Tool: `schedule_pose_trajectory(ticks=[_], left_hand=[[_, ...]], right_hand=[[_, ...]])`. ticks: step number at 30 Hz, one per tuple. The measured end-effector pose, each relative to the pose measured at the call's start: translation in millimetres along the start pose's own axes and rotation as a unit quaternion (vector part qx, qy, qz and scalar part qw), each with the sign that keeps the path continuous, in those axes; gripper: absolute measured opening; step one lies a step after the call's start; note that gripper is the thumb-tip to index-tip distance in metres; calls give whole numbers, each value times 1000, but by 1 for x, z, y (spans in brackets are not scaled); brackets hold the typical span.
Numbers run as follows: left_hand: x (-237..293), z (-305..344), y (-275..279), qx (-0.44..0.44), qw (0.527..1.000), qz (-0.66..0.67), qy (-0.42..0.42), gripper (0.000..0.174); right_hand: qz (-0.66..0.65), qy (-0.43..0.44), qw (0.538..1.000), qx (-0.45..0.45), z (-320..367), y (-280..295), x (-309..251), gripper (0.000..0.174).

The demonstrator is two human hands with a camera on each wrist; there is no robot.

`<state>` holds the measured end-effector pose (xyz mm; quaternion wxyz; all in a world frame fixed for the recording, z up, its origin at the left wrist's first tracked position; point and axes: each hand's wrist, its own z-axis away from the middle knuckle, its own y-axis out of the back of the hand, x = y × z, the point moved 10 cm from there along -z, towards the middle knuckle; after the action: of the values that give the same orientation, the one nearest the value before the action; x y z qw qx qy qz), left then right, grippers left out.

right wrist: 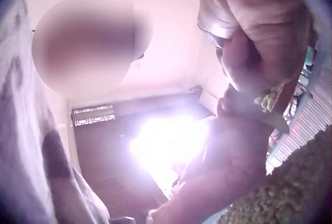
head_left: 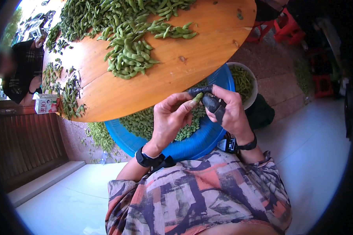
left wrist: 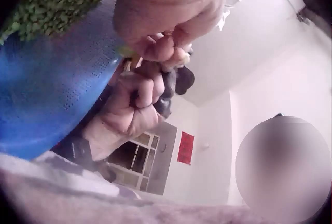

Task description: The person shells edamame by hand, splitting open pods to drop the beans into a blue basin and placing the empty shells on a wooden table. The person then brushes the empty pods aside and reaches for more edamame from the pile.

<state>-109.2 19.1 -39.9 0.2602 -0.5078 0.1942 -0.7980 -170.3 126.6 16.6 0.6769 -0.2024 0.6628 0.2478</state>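
Observation:
A green edamame pod (head_left: 199, 97) is held between both hands over a blue perforated basin (head_left: 202, 141). My left hand (head_left: 169, 117) pinches it between thumb and fingers. Black covers (head_left: 212, 103) wrap the thumb and forefinger of my right hand (head_left: 233, 113), which grip the pod's far end. Below the hands, shelled green beans (head_left: 137, 124) lie in the basin. In the left wrist view, both hands meet fingertip to fingertip beside the basin; the right wrist view is hazy with glare, and the pod is mostly hidden there by fingers.
Beyond the basin stands a wooden table (head_left: 176, 70) bearing a large heap of edamame pods (head_left: 131, 55). A drink carton (head_left: 47, 103) sits at its left edge, near another person (head_left: 25, 70). A white bucket (head_left: 254, 84) of green pods stands right of the basin, with red stools (head_left: 288, 29) farther back.

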Motion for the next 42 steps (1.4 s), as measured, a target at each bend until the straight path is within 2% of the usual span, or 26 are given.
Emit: schedule_pose_trajectory(ticks=[1,2,3,4,6,7,8,9,10,12,14,17,19,22,24,25,27,28,30,32,34,37,39,40,41,42], left_hand=[[25,4,0,56,975,-169,-136,13],[49,16,-7,110,899,-329,-266,15],[63,24,-16,127,841,-404,-335,16],[66,24,-14,129,841,-403,-336,16],[72,31,-29,93,778,-485,-390,17],[66,24,-29,59,813,-464,-346,12],[66,25,-29,60,814,-463,-345,12],[49,12,-12,43,931,-283,-228,11],[25,5,-5,22,991,-85,-99,11],[31,5,-5,25,990,-86,-110,8],[28,3,-1,16,994,-76,-83,8],[27,5,-2,11,994,-62,-92,9],[27,6,-2,6,994,-58,-94,10],[27,6,-1,16,992,-90,-88,11],[20,8,0,53,995,-76,-32,9],[18,8,1,53,995,-75,-32,9],[12,6,-5,3,1000,12,-26,13],[10,5,-3,4,1000,13,-26,13],[6,4,-7,-52,997,60,-20,17],[0,2,-5,-58,995,86,-6,18],[-5,1,-7,-65,991,114,11,19],[-11,-1,-10,-51,989,133,42,19],[-11,-4,-12,-87,984,153,27,17],[-10,-2,-13,-87,984,152,27,17],[0,-1,-3,-27,999,22,-18,15],[12,2,5,32,992,-108,-63,13]], right_hand=[[77,10,997,21,1,4,-6,12],[78,9,997,22,2,5,-12,12],[130,18,991,27,4,7,-22,11],[182,27,982,31,4,8,-28,13],[174,24,984,25,5,4,-23,15],[167,20,986,19,6,2,-20,16],[167,19,986,18,7,1,-20,16],[165,3,986,26,8,2,-17,17],[162,-13,986,34,8,2,-14,17],[161,14,986,35,8,0,-17,18],[161,42,985,38,7,-1,-23,19],[217,79,973,17,6,-9,-37,22],[263,139,954,43,9,-12,-45,25],[274,157,946,67,11,-13,-48,27],[285,164,941,73,11,-13,-49,26],[296,171,936,81,12,-13,-51,26],[293,182,935,87,12,-15,-51,26],[290,194,933,94,12,-15,-53,26],[290,196,933,76,11,-17,-55,26],[290,197,934,60,10,-14,-53,25],[252,181,950,-16,5,-15,-42,24],[226,218,949,-3,5,-13,-48,23],[210,239,948,2,4,-11,-53,23],[201,209,957,-2,1,-9,-48,23],[192,178,965,-6,-1,-7,-43,23],[192,177,965,-6,-1,-9,-45,23]])
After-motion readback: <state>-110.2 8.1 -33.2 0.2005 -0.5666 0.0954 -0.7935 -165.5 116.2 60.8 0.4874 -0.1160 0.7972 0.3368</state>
